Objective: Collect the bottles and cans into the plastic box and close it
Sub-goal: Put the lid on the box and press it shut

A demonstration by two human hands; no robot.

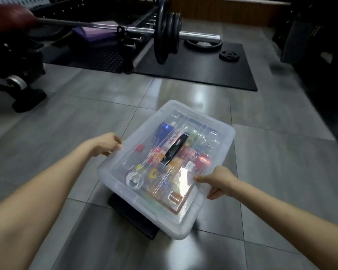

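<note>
Translucent plastic fills the middle of the head view: the plastic box [166, 168] sits with its clear lid [183, 149] on top, tilted off the grey tiled floor [86, 114] and seemingly resting on a low black block [133, 217] beneath its near end. Its long axis runs diagonally, from near the person's body away toward the upper right, so the two long edges face the hands.

The left hand [107, 144] grips the far-left long edge, fingers [117, 142] curled over the lid's rim; the box lies directly to the right of those fingers. The right hand [217, 181] clamps the opposite long edge, thumb on top of the lid and fingers [215, 193] tucked under the rim; the box lies directly to their left. Both hands touch it; neither looks clearly nearer.

Through the ribbed, glossy lid show bottles and cans [164, 151], cylinders in blue, red, orange and yellow, packed lying down. A black handle [175, 150] crosses the lid's centre. Whether the lid is fully snapped down cannot be told; I judge the collecting done, with pressing the rim home along both long edges as what remains.

Beyond lies a barbell [168, 32] over a black rubber mat [193, 69].
</note>
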